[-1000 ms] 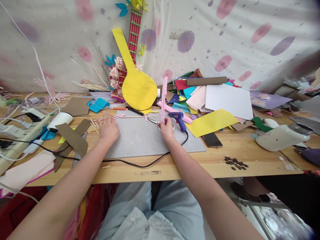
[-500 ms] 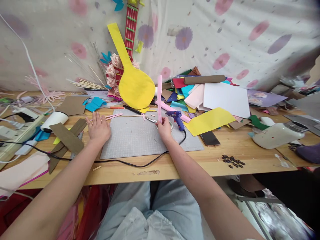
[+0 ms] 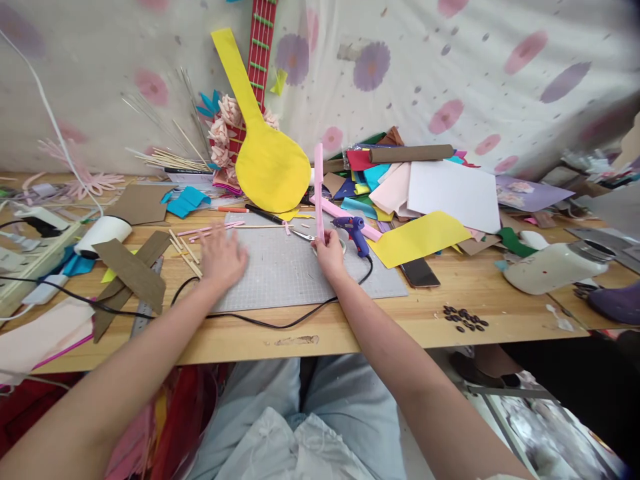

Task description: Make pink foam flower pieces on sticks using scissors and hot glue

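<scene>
Pink strip [image 3: 319, 187] upright in R hand [image 3: 331, 256], L hand [image 3: 221, 259] splayed o/ mat [image 3: 277, 277].

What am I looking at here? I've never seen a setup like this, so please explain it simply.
There's no machine here: these are a person's own two bare hands, seen by a camera worn on the head, looking forward and down at a wooden table.

The right hand holds a pink strip upright in its fingers. The left hand is spread over the left side of a gray mat, near some wooden sticks; I can't tell whether it touches anything.

Close to the right hand are scissors and a glue gun. Farther right lie a yellow sheet, a phone and a jar on its side.
</scene>
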### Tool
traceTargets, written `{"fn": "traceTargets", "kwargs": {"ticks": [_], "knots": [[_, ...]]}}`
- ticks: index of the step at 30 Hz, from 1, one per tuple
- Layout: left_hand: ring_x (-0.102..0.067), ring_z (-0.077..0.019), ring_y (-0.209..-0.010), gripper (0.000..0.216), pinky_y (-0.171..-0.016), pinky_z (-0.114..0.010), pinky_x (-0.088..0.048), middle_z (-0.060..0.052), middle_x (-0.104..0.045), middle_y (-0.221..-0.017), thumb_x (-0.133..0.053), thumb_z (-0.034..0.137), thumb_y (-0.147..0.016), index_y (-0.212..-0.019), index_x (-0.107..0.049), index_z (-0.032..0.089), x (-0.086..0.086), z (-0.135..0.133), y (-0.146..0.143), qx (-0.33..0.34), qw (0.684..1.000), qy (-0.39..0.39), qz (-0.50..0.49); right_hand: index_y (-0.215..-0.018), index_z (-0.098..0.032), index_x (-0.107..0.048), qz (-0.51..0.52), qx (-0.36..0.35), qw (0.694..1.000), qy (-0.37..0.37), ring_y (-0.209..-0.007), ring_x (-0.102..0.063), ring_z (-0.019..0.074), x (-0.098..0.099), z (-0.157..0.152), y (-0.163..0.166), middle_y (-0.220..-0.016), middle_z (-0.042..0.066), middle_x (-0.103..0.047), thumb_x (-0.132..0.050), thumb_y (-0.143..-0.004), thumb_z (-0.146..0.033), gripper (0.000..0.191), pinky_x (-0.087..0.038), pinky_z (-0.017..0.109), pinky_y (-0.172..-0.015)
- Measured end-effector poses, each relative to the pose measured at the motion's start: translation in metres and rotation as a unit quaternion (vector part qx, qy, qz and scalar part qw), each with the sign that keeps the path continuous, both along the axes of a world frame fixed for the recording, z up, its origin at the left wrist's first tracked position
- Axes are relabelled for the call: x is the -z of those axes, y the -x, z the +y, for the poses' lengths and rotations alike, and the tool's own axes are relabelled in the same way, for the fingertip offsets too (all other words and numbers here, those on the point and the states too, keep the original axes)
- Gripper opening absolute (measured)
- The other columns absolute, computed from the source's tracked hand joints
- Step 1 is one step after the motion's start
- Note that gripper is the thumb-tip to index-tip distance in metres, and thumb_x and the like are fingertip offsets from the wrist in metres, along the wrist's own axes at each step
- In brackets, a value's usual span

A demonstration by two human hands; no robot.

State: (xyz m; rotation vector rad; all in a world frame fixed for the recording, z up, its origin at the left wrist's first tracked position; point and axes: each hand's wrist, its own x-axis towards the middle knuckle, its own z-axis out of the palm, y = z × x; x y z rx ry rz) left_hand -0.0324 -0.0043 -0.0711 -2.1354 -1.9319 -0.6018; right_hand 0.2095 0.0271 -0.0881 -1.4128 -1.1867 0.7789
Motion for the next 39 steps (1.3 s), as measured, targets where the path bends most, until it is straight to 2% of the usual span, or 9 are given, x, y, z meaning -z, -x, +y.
{"fn": "traceTargets", "kwargs": {"ticks": [5,9,13,19,22,24,28,35,39], "knots": [[0.002,-0.0311,-0.133,0.058,-0.102,-0.049,0.015,-0.009,-0.005,-0.147,-0.04,0.032,-0.081,-0.13,-0.033,0.003,-0.026,0.015,0.064,-0.001,0.985,-0.155,-0.072,-0.082,-0.019,-0.044,-0.018,0.011,1.0,0.014,-0.066,-0.052,0.0146,-0.005,0.0,0.005,-0.073,0.001,-0.056,-0.045,-0.071,-0.021,0.011,-0.039,0.028,-0.064],[-0.002,-0.0276,-0.134,0.053,-0.106,-0.05,0.004,-0.016,-0.013,-0.145,-0.036,0.032,-0.083,-0.127,-0.038,0.003,-0.025,0.016,0.016,0.012,0.991,-0.125,-0.038,-0.083,-0.019,-0.044,-0.035,0.008,0.999,-0.006,-0.066,-0.05,0.0145,-0.004,-0.001,0.006,-0.074,0.001,-0.055,-0.045,-0.072,-0.023,0.011,-0.038,0.028,-0.064],[-0.014,-0.0214,-0.133,0.044,-0.107,-0.047,-0.007,-0.008,-0.029,-0.141,-0.033,0.034,-0.084,-0.124,-0.045,0.016,-0.007,0.018,-0.021,0.2,0.979,0.02,0.041,-0.083,-0.019,-0.044,-0.054,-0.006,0.998,-0.021,-0.069,-0.051,0.0146,-0.003,-0.005,0.005,-0.077,0.002,-0.055,-0.045,-0.072,-0.023,0.012,-0.038,0.028,-0.067],[-0.013,-0.0267,-0.132,0.039,-0.105,-0.048,-0.007,-0.018,-0.03,-0.138,-0.028,0.01,-0.082,-0.112,-0.052,0.005,-0.011,0.048,0.009,-0.001,0.999,-0.048,-0.026,-0.082,-0.019,-0.045,-0.072,-0.015,0.996,-0.046,-0.071,-0.052,0.0151,-0.001,-0.004,0.006,-0.079,0.002,-0.056,-0.045,-0.073,-0.024,0.011,-0.039,0.028,-0.069],[-0.047,-0.0236,-0.11,0.033,-0.092,-0.038,-0.034,-0.013,-0.053,-0.118,-0.034,0.021,-0.083,-0.108,-0.056,0.016,-0.021,0.051,-0.003,0.014,0.99,-0.038,-0.136,-0.083,-0.019,-0.046,-0.068,-0.019,0.997,-0.04,-0.07,-0.053,0.015,0.0,-0.002,0.008,-0.077,0.002,-0.055,-0.045,-0.073,-0.025,0.012,-0.04,0.028,-0.066],[-0.059,-0.0201,-0.079,0.027,-0.073,-0.03,-0.042,-0.008,-0.063,-0.08,-0.043,0.036,-0.08,-0.087,-0.062,0.017,-0.022,0.046,-0.023,0.006,0.967,-0.025,-0.253,-0.084,-0.019,-0.047,-0.068,-0.027,0.997,-0.034,-0.068,-0.053,0.0144,-0.002,-0.002,0.01,-0.075,0.001,-0.055,-0.045,-0.073,-0.025,0.012,-0.041,0.027,-0.064],[-0.043,-0.0122,-0.038,0.043,-0.045,-0.023,-0.034,0.002,-0.038,-0.036,-0.04,0.052,-0.077,-0.054,-0.053,0.018,-0.013,0.028,-0.058,0.003,0.858,0.033,-0.513,-0.083,-0.02,-0.049,-0.104,-0.088,0.99,-0.02,-0.06,-0.054,0.0127,-0.011,-0.003,0.021,-0.066,-0.002,-0.055,-0.047,-0.073,-0.024,0.012,-0.041,0.025,-0.057],[-0.056,-0.0123,-0.06,0.027,-0.058,-0.024,-0.044,-0.002,-0.062,-0.069,-0.061,0.04,-0.064,-0.079,-0.06,0.017,0.004,0.013,-0.072,0.066,0.806,0.049,-0.587,-0.079,-0.02,-0.052,-0.075,-0.237,0.969,0.013,-0.055,-0.055,0.0109,-0.014,-0.002,0.046,-0.064,-0.003,-0.058,-0.051,-0.073,-0.029,0.011,-0.043,0.024,-0.054],[-0.058,-0.0135,-0.06,0.026,-0.06,-0.029,-0.048,-0.003,-0.063,-0.07,-0.063,0.033,-0.062,-0.079,-0.059,0.014,0.007,0.011,-0.071,0.055,0.724,0.083,-0.683,-0.077,-0.019,-0.052,-0.041,-0.265,0.963,0.019,-0.053,-0.053,0.0089,-0.008,-0.005,0.054,-0.064,-0.003,-0.057,-0.056,-0.069,-0.03,0.014,-0.042,0.021,-0.052]]}}
